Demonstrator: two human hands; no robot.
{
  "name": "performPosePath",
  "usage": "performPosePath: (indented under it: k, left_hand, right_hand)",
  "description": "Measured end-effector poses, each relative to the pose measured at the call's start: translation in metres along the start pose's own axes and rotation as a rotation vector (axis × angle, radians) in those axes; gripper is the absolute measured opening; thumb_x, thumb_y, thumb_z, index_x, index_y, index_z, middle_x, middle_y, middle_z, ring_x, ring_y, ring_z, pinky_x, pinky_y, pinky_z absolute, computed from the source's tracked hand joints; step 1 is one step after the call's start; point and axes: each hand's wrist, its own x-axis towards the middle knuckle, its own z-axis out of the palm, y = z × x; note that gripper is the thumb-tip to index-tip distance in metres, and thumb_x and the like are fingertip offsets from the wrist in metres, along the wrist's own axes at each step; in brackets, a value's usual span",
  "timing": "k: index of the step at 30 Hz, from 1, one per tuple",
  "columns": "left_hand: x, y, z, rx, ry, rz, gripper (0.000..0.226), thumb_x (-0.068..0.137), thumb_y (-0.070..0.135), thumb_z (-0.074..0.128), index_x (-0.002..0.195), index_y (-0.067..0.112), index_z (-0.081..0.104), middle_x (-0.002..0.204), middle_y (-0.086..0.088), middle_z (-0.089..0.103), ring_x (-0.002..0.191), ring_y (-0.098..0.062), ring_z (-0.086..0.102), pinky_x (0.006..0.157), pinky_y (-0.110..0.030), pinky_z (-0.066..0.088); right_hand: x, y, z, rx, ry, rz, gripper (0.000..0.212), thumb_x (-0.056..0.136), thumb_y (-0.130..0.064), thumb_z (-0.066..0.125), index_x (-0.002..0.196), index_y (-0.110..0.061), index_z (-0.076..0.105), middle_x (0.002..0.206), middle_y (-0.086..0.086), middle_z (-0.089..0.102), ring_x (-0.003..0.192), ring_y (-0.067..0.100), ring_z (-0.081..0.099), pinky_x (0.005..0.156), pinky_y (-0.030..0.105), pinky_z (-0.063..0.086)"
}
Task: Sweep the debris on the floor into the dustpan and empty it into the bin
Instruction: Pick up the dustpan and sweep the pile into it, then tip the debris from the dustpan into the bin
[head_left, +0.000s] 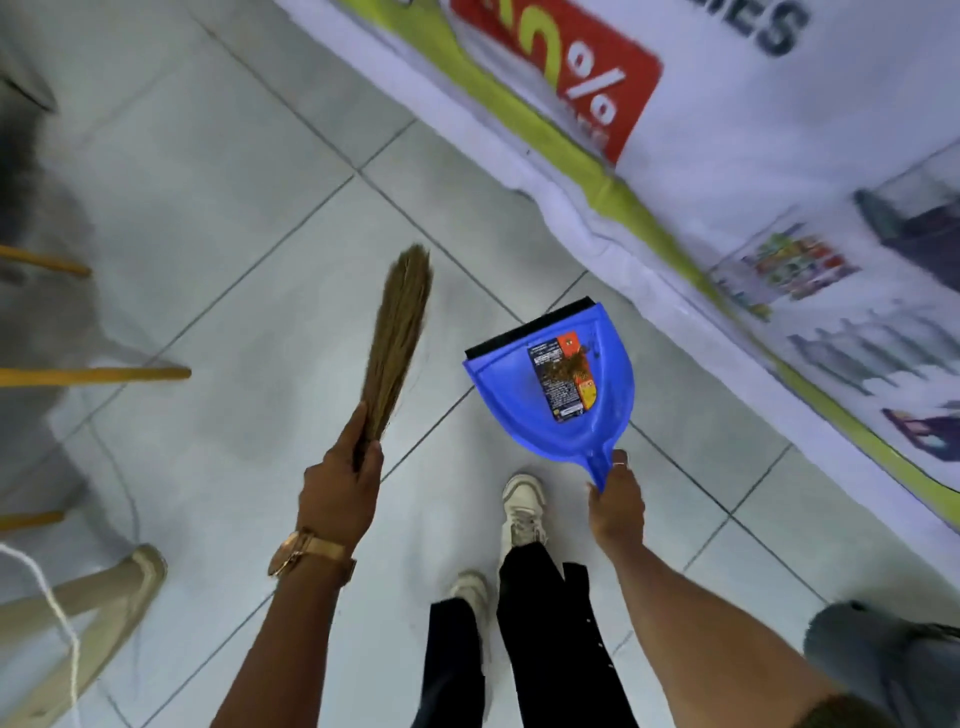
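The dustpan (524, 395) is bright blue with a black strip along its front lip, and it carries a label (561, 376) printed in dark blue, red and yellow. Brown debris (569, 366) lies over that label. The broom (397, 338) is straw-tan all through its bristles. The floor (234, 208) is pale grey-white tile crossed by dark grout lines. The banner (727, 156) is white with a lime-green band, a red panel bearing a white percent sign, and small multicoloured pictures, perhaps products, too blurred to tell. The wristwatch (306, 553) looks rose-gold, the shoes (524, 506) off-white, the trousers (540, 623) black.
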Motion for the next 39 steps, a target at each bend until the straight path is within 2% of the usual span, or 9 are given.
performPosePath:
  k: [2,5,10,22,25,33,35,37,39]
  left_hand:
    - [-0.012,0.012,0.01,0.08,-0.047,0.061,0.05,0.096,0.025,0.049,0.144,0.034,0.038,0.105,-0.021,0.069,0.091,-0.043,0.063,0.08,-0.036,0.052]
    - [-0.035,0.031,0.034,0.204,-0.157,0.188,0.051,0.097,0.028,0.048,0.145,0.033,0.035,0.123,-0.018,0.064,0.106,-0.042,0.059,0.087,-0.039,0.047]
    - [-0.081,0.078,0.071,0.387,-0.308,0.39,0.051,0.096,0.032,0.045,0.145,0.039,0.032,0.121,-0.016,0.065,0.108,-0.04,0.058,0.089,-0.041,0.048]
    - [-0.238,0.197,0.242,0.686,-0.569,0.707,0.051,0.097,0.033,0.038,0.147,0.038,0.029,0.13,-0.019,0.057,0.113,-0.04,0.056,0.093,-0.042,0.046]
    - [-0.288,0.21,0.299,0.781,-0.612,0.717,0.051,0.098,0.031,0.036,0.147,0.038,0.026,0.129,-0.023,0.055,0.112,-0.041,0.057,0.093,-0.043,0.047]
    - [-0.386,0.214,0.395,1.11,-0.653,0.774,0.053,0.097,0.027,0.031,0.148,0.04,0.022,0.131,-0.018,0.054,0.116,-0.037,0.055,0.097,-0.045,0.048]
    - [-0.396,0.215,0.411,1.149,-0.654,0.759,0.053,0.097,0.026,0.032,0.149,0.037,0.022,0.133,-0.017,0.052,0.118,-0.037,0.054,0.098,-0.044,0.048]
    - [-0.399,0.218,0.423,1.191,-0.645,0.762,0.054,0.098,0.026,0.032,0.149,0.036,0.021,0.132,-0.017,0.05,0.117,-0.036,0.054,0.097,-0.042,0.049]
    - [-0.397,0.219,0.43,1.229,-0.623,0.763,0.053,0.098,0.027,0.032,0.149,0.035,0.022,0.131,-0.018,0.05,0.116,-0.036,0.055,0.095,-0.041,0.049]
  right_hand:
    - [-0.031,0.014,-0.027,0.098,0.079,-0.014,0.037,0.088,0.0,0.056,0.124,-0.004,0.047,0.108,0.021,0.061,0.104,0.04,0.061,0.083,0.042,0.049]
    - [-0.072,0.041,-0.061,0.23,0.227,-0.008,0.037,0.088,0.001,0.059,0.124,-0.002,0.05,0.106,0.02,0.062,0.102,0.039,0.06,0.079,0.037,0.046]
    - [-0.13,0.09,-0.107,0.412,0.385,0.156,0.034,0.089,-0.001,0.06,0.121,-0.003,0.051,0.106,0.019,0.064,0.103,0.039,0.061,0.079,0.035,0.045]
    - [-0.184,0.262,-0.172,0.676,0.457,0.625,0.036,0.092,-0.005,0.058,0.126,-0.003,0.045,0.118,0.023,0.063,0.11,0.041,0.061,0.088,0.042,0.048]
    - [-0.186,0.32,-0.187,0.743,0.419,0.714,0.039,0.095,-0.009,0.055,0.13,-0.004,0.041,0.124,0.023,0.06,0.114,0.042,0.058,0.091,0.043,0.047]
    - [-0.19,0.463,-0.23,0.784,0.106,0.889,0.043,0.097,-0.017,0.05,0.136,-0.001,0.04,0.136,0.021,0.053,0.126,0.036,0.054,0.103,0.037,0.043]
    - [-0.182,0.486,-0.239,0.841,0.019,0.885,0.041,0.098,-0.015,0.047,0.136,0.002,0.044,0.12,0.021,0.059,0.109,0.034,0.06,0.094,0.035,0.048]
    - [-0.172,0.502,-0.25,0.991,-0.046,0.866,0.039,0.1,-0.007,0.041,0.136,0.007,0.044,0.097,0.018,0.054,0.089,0.029,0.053,0.082,0.032,0.044]
    - [-0.166,0.513,-0.261,1.106,-0.101,0.887,0.039,0.102,-0.007,0.04,0.137,0.009,0.041,0.095,0.017,0.052,0.081,0.028,0.052,0.078,0.032,0.042]
